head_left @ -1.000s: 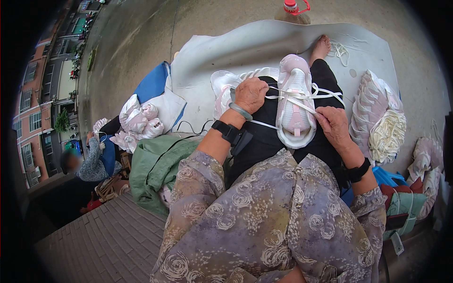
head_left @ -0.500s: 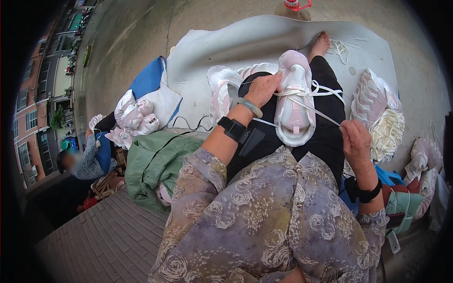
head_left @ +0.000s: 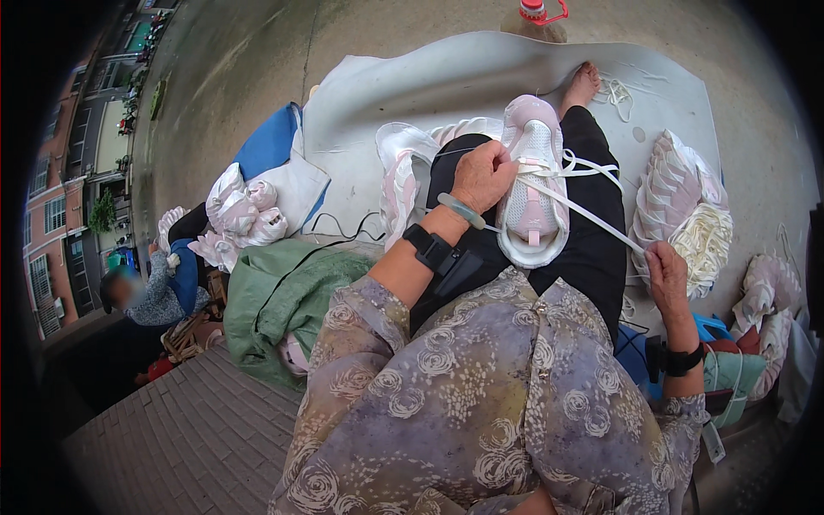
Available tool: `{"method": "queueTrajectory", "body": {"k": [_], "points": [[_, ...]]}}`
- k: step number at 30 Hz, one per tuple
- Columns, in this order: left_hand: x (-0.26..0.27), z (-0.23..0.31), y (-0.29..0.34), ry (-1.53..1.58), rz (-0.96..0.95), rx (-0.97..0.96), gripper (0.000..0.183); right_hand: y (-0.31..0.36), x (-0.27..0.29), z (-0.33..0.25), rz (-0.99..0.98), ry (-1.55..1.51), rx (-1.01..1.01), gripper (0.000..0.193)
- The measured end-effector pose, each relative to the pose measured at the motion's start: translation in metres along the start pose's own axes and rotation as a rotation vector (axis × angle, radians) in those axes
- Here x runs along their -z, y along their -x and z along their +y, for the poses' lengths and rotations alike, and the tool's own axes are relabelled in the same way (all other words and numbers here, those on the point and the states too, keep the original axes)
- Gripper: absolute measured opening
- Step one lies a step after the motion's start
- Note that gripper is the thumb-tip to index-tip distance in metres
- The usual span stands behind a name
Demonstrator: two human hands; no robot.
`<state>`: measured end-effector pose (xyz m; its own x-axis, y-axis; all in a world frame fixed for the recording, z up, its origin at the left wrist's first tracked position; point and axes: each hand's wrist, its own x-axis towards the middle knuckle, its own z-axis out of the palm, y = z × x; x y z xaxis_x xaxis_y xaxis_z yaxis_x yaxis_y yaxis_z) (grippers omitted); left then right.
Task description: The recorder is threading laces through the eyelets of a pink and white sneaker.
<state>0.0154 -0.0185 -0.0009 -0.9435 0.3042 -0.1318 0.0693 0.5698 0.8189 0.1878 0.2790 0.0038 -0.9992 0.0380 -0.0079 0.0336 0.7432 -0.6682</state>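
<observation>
White lace (head_left: 594, 221) runs straight from the shoe (head_left: 530, 209) to the right hand (head_left: 667, 270), and on my feed I see that hand's thumb and fingers pinched together on it, well apart from the shoe's right side. Close against the shoe's left side I have the left hand (head_left: 483, 176), its fingers bent and drawn together beside the crossed rows; whether they grip a lace end too, I cannot tell. Between the 2 hands, the shoe, white with pale pink panels, lies opening up on the black trousers (head_left: 598, 266), toe pointing away from the body. More lace trails in loops over the right leg.

I count 1 pale bracelet (head_left: 462, 210) and 1 black wristband (head_left: 432, 246) on the left forearm. Beside the left leg, pink and white shoe parts (head_left: 399, 190) rest on the grey-white sheet (head_left: 360, 112). Toward its right edge I see a pink and white stack (head_left: 665, 193) with a cream bundle (head_left: 704, 249) against it. Near the far right corner are a bare foot (head_left: 584, 84) and loose strings (head_left: 620, 96); just past the far edge stands a red-capped bottle (head_left: 536, 30). Off the left edge I find a green cloth (head_left: 287, 283) and, farther out, another person (head_left: 159, 287).
</observation>
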Motion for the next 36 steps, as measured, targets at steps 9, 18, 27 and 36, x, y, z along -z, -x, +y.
{"method": "queueTrajectory", "body": {"k": [9,18,27,36], "points": [[-0.008,0.008,0.006,-0.114,0.171,-0.317,0.009,-0.015,-0.02,-0.031,-0.07,-0.176,-0.05,0.032],[-0.035,0.014,0.01,-0.264,0.148,-0.496,0.01,-0.086,-0.083,-0.092,0.051,0.057,0.26,0.055],[-0.038,0.018,0.014,-0.416,0.123,-0.497,0.012,-0.085,-0.101,-0.072,0.058,-0.118,0.144,0.04],[-0.04,0.026,0.007,-0.463,0.098,-0.626,0.01,-0.086,-0.095,-0.072,0.005,-0.299,0.082,0.04]]}}
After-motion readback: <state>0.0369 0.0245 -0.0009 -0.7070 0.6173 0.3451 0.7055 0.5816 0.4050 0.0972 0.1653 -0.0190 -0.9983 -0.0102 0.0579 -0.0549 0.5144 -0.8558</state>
